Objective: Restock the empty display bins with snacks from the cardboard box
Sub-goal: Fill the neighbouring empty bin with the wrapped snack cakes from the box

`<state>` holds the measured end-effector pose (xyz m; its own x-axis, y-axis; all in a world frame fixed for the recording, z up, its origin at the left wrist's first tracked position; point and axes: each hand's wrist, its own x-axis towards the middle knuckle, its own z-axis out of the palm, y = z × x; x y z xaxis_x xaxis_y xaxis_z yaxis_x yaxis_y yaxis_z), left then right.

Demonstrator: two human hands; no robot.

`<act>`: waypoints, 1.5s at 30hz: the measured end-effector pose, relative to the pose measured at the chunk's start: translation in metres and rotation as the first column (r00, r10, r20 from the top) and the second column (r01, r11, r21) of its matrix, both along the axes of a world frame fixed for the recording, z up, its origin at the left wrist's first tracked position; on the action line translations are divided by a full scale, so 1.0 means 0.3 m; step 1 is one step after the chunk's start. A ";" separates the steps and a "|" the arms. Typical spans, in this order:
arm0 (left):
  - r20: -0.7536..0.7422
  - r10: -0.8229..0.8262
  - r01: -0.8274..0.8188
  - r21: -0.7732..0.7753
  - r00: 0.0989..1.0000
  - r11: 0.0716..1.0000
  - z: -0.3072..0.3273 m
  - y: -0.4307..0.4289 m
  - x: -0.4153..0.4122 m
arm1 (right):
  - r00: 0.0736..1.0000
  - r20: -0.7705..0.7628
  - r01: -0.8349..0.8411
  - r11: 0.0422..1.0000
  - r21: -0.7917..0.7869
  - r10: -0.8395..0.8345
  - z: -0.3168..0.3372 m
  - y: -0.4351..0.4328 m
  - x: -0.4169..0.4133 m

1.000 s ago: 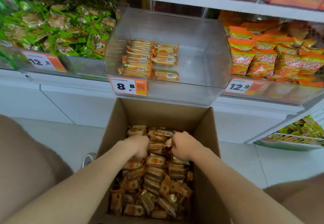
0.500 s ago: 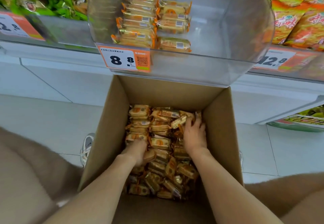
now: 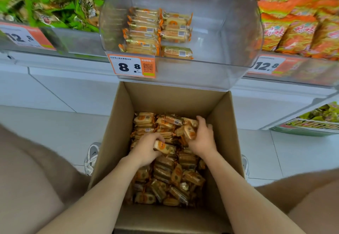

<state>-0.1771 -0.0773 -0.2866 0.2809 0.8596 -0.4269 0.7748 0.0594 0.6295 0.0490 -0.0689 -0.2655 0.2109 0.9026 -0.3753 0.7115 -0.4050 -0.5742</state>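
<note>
The left hand (image 3: 145,150) grips one wrapped snack cake (image 3: 163,146) in curled fingers at centre frame. Just to its right, the right hand (image 3: 204,139) curls round a cluster of cakes (image 3: 189,131). Both hands are inside the cardboard box (image 3: 174,99), on its heap of packets (image 3: 165,178). Above, the clear display bin (image 3: 229,32) holds stacked cakes (image 3: 145,32) on its left side, behind an 8.8 price tag (image 3: 133,66).

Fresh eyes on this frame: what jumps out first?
Both hands are down in the open cardboard box, centre frame: the left hand grips a snack pack, the right hand grips a tilted pack. Above, the clear display bin is mostly bare, with two short stacks at its left behind an orange 8.8 price tag.
</note>
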 end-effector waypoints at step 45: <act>-0.069 -0.238 0.245 0.417 0.969 0.875 1.031 0.503 -0.017 | 0.857 0.263 -0.512 0.790 0.337 0.443 1.021 0.368 0.097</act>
